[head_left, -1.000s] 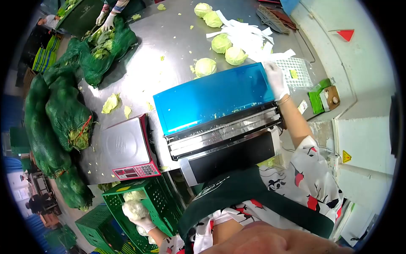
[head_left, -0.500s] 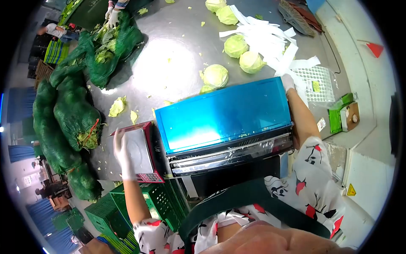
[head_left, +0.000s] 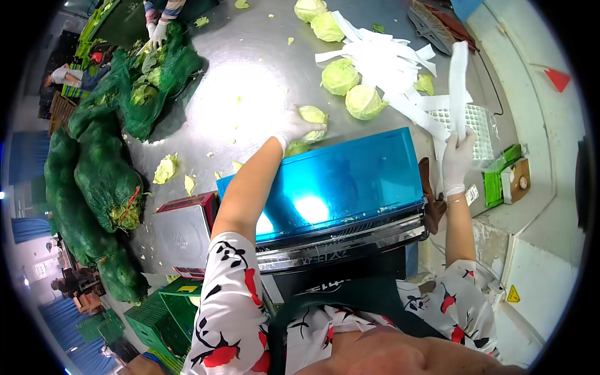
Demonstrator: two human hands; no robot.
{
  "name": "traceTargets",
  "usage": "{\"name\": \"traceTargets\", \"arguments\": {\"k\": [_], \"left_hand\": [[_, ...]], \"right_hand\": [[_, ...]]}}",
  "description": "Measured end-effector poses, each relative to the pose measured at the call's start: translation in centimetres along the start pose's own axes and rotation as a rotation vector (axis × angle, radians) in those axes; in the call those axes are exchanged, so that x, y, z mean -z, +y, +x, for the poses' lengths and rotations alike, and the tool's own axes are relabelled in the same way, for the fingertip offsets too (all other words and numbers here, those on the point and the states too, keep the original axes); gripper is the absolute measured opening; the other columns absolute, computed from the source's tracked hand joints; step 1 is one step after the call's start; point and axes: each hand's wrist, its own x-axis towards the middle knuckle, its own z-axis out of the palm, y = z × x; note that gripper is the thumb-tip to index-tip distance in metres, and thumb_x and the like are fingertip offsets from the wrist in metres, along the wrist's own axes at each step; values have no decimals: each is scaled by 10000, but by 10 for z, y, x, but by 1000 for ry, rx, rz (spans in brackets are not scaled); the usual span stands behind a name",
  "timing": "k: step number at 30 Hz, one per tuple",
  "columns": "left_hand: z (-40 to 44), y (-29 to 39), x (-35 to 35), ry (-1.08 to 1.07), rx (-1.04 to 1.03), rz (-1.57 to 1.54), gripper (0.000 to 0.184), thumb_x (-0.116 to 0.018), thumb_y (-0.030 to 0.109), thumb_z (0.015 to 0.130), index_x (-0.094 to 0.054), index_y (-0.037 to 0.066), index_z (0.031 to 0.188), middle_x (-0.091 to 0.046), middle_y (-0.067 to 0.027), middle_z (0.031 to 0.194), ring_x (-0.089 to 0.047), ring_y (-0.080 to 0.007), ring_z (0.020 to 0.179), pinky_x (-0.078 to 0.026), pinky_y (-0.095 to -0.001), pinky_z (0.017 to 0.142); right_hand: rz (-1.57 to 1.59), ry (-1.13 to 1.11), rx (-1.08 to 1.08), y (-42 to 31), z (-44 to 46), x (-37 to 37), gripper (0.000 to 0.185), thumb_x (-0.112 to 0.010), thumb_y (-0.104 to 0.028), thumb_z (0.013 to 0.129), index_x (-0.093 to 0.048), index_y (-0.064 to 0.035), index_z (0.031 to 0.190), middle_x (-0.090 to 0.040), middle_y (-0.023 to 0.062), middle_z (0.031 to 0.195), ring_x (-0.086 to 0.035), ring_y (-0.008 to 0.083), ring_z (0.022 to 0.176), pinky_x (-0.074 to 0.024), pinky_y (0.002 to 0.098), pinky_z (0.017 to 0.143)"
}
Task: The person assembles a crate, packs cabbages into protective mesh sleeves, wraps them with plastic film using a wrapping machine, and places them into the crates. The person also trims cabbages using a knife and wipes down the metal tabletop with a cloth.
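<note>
My gloved left hand (head_left: 292, 127) reaches over the blue-topped machine (head_left: 337, 178) and grips a pale green cabbage (head_left: 314, 120) behind it. On the right, my gloved right hand (head_left: 458, 164) is closed on the lower end of a white strip (head_left: 459, 78), which stands up from the fingers. A heap of similar white strips (head_left: 384, 59) lies beside that hand, partly over a white gridded tray (head_left: 484, 130). Two more cabbages (head_left: 340, 76) rest just left of the heap. Part of another cabbage shows under my left hand, at the machine's back edge.
A red-framed scale (head_left: 181, 234) stands left of the machine. Long green net bags of cabbages (head_left: 106, 172) line the left side of the metal table. At the far left, another person's gloved hands (head_left: 156, 34) work at an open net. A brush (head_left: 431, 28) lies at the back right.
My left hand has gone from above the scale to the cabbage behind the machine. My right hand has left the machine's right end and now holds up a white strip.
</note>
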Motion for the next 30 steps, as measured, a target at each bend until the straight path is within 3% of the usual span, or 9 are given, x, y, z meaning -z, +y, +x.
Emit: {"name": "traceTargets", "arguments": {"k": [5, 7, 12, 15, 18, 20, 23, 26, 30], "left_hand": [[-45, -61, 52, 302, 4, -773, 864, -849, 397, 720, -429, -65, 1317, -615, -181, 1177, -623, -234, 1075, -524, -327, 910], [-91, -98, 91, 494, -39, -857, 761, -799, 312, 799, -407, -61, 1334, -598, -166, 1195, -620, -217, 1061, -528, -325, 892], [-246, -200, 141, 801, 40, -856, 636, -780, 231, 825, -453, -64, 1284, -609, -157, 1186, -640, -202, 1002, -546, -319, 852], [-316, -263, 125, 935, 264, -678, 646, -815, 245, 789, -487, -68, 1249, -636, -148, 1139, -649, -197, 972, -547, -319, 846], [-353, -316, 100, 1015, 327, -534, 743, -868, 301, 712, -511, -88, 1234, -647, -177, 1139, -654, -211, 988, -536, -327, 869], [-359, -341, 90, 1048, 315, -486, 821, -858, 363, 706, -492, -105, 1273, -635, -212, 1171, -642, -249, 1049, -513, -342, 920], [-364, -314, 91, 1164, 455, -129, 939, -824, 454, 708, -437, -82, 1375, -547, -288, 1278, -523, -368, 1235, -404, -406, 1058], [-393, -247, 81, 1256, 220, -6, 836, -772, 362, 779, -405, -29, 1420, -515, -279, 1308, -493, -396, 1249, -377, -439, 1076], [-413, -156, 27, 1021, -181, -299, 759, -714, 273, 841, -371, -22, 1451, -514, -239, 1348, -505, -349, 1246, -376, -427, 1083]], "right_hand": [[347, -134, 183, -9, 18, 40, 172, -536, -24, 886, -581, 42, 1038, -604, 85, 1014, -579, 169, 949, -458, 319, 828], [568, -116, -20, -10, 23, 60, 202, -456, 8, 860, -623, 44, 966, -628, 54, 1106, -564, 141, 989, -430, 261, 884], [847, -143, -78, -25, 28, 69, 287, -426, -42, 862, -592, 59, 1073, -573, 72, 1135, -553, 122, 971, -438, 253, 883], [868, -212, -407, -94, 8, 54, 297, -452, -114, 987, -575, 44, 1206, -577, 27, 992, -536, 89, 855, -440, 216, 731], [792, -543, -171, -128, -31, 39, 222, -526, -174, 998, -599, -4, 1121, -548, -24, 907, -490, 53, 748, -402, 199, 660], [989, -777, -350, -136, -49, 15, 238, -495, -209, 1023, -557, -17, 1148, -446, -32, 803, -423, 72, 676, -374, 205, 620], [972, -1013, -370, -168, -106, -4, 188, -488, -205, 1033, -522, -29, 1088, -349, -38, 713, -341, 84, 599, -347, 220, 570], [901, -1208, -252, -202, -177, -11, 139, -537, -132, 999, -563, -18, 924, -495, -18, 762, -435, 80, 620, -389, 218, 583], [712, -1448, -39, -278, -247, 9, 229, -574, -92, 968, -660, 69, 1106, -684, 59, 940, -563, 67, 803, -453, 201, 742]]}}
